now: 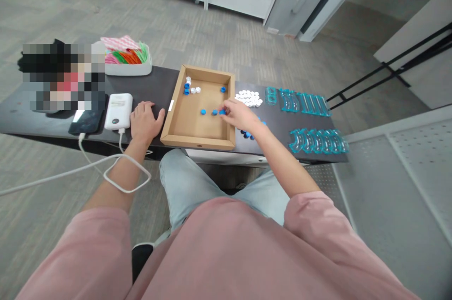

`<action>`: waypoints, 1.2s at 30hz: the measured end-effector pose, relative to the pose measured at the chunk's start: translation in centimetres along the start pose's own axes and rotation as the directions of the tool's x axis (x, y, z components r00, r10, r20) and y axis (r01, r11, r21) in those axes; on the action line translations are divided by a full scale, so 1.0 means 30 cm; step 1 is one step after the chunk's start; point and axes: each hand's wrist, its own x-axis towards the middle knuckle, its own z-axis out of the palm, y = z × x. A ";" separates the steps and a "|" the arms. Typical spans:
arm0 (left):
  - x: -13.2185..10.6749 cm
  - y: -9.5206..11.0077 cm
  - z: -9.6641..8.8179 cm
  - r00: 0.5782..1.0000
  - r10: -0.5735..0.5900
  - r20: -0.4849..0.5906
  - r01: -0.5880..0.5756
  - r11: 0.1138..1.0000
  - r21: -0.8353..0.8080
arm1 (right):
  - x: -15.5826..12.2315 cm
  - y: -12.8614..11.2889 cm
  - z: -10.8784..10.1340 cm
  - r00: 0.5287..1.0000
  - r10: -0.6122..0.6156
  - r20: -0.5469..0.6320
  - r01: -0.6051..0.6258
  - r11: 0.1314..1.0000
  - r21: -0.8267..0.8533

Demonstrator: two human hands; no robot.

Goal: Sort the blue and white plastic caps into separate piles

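My right hand [237,112] reaches over the right wall of a shallow cardboard tray [197,141]. Its fingertips are pinched on a small blue piece [222,112] at the tray's floor. Just left of it lie a second blue piece [214,112] and a third blue piece [203,112]. Another blue piece [223,89] sits farther back. White hexagonal pieces [195,90] and two blue ones [187,89] cluster at the tray's back left. Flat on the dark table, fingers spread, my left hand [145,121] rests between the tray and a white power bank [118,110], holding nothing.
Right of the tray are a pile of white pieces [249,98] and blue pieces [247,134], partly behind my right forearm. Teal clear plastic parts [318,141] stand in rows farther right. A phone [89,114], a cable [88,166] and a white basket [129,68] are at left.
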 end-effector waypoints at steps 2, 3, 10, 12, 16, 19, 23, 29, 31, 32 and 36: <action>-0.001 0.001 0.001 1.000 0.018 -0.011 -0.018 1.000 0.024 | -0.075 0.128 -0.082 0.993 0.084 -0.088 -0.078 0.994 0.077; -0.002 0.001 0.003 0.999 0.027 -0.018 -0.026 0.999 0.036 | -0.115 0.194 -0.119 0.981 0.155 -0.119 -0.143 0.984 0.103; 0.006 0.001 0.011 1.000 0.019 -0.019 -0.018 0.997 0.079 | -0.291 0.431 -0.178 0.861 0.492 -0.126 -0.470 0.867 0.167; 0.009 -0.002 0.012 1.000 0.012 -0.015 -0.010 0.997 0.080 | -0.302 0.436 -0.161 0.857 0.505 -0.098 -0.481 0.855 0.195; 0.013 -0.008 0.014 1.000 0.012 -0.012 -0.011 0.997 0.081 | -0.307 0.448 -0.153 0.837 0.539 -0.096 -0.504 0.827 0.252; 0.014 -0.007 0.014 1.000 0.007 -0.010 -0.006 0.997 0.075 | -0.288 0.447 -0.162 0.821 0.531 -0.208 -0.486 0.842 0.235; 0.008 0.001 0.007 1.000 0.008 -0.005 -0.008 0.997 0.076 | -0.191 0.363 -0.132 0.893 0.359 -0.270 -0.317 0.930 0.187; -0.001 0.012 -0.009 1.000 0.011 0.003 -0.011 0.998 0.059 | 0.061 0.103 0.032 0.999 0.044 0.013 -0.042 0.993 -0.115; -0.002 0.013 -0.013 1.000 0.019 0.003 -0.019 0.998 0.062 | 0.130 0.030 0.081 0.994 0.060 0.090 -0.030 0.952 -0.306; -0.003 0.014 -0.015 1.000 0.026 0.003 -0.026 0.997 0.067 | 0.157 0.000 0.100 0.990 0.084 0.109 -0.036 0.924 -0.381; -0.008 0.019 -0.023 0.999 0.036 0.009 -0.037 0.995 0.090 | 0.210 -0.080 0.131 0.972 0.122 0.202 -0.014 0.884 -0.467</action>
